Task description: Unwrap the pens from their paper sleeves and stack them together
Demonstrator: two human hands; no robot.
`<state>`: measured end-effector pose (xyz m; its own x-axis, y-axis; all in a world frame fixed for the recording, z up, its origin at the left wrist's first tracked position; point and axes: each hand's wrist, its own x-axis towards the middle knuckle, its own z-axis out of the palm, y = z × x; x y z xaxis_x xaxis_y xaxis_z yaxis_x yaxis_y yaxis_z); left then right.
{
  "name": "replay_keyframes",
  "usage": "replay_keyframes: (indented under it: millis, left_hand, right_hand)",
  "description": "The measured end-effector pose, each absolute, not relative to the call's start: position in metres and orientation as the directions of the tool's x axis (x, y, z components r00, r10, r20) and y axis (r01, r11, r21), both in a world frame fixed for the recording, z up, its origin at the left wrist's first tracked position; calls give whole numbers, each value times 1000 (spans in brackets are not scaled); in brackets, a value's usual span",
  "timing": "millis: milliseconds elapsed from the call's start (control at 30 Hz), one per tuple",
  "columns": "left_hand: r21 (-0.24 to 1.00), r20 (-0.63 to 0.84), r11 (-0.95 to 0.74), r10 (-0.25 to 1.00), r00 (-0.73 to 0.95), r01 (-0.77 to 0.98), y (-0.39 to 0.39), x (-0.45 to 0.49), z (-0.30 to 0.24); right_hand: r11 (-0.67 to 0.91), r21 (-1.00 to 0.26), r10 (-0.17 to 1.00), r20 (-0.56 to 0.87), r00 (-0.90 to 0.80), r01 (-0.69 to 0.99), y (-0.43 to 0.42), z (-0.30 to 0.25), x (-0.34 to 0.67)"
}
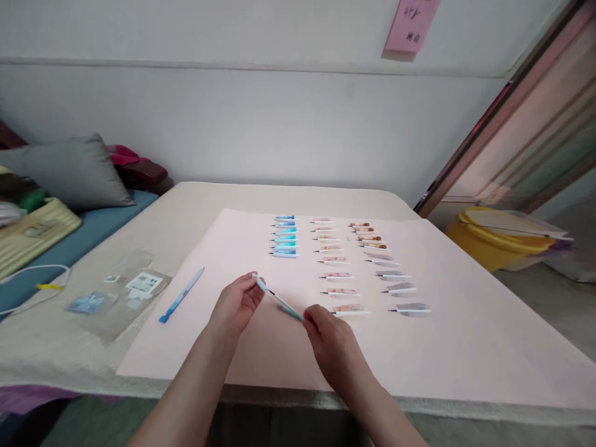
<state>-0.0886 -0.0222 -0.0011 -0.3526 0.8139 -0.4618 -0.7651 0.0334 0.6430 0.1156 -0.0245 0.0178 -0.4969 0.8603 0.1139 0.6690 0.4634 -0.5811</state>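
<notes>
My left hand [238, 305] pinches a short pale blue and white tube, perhaps a pen cap [259, 283], between thumb and fingers. Closed around the back end of a slim light-coloured pen [289, 306] is my right hand [333, 338]. The pen's dark tip points up and left, close to the tube's lower end; whether they touch I cannot tell. A teal strip shows beside the pen, partly hidden by it. To the left, a blue pen [181, 296] lies slanted on the pale pink sheet [261, 360].
Columns of blue pens [285, 239], pinkish pens [331, 261] and brown-and-grey pens [400, 288] lie beyond my hands. Clear plastic packaging [125, 292] rests on the left of the table. A yellow bin [493, 239] stands at right, a grey cushion [69, 171] at left.
</notes>
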Motion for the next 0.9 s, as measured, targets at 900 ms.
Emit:
replay_keyframes:
  millis: [900]
  left_hand:
    - [888, -166, -115, 821, -546, -444, -30, -59, 17]
  right_hand:
    - [469, -618, 869, 193, -457, 631, -30, 18, 109]
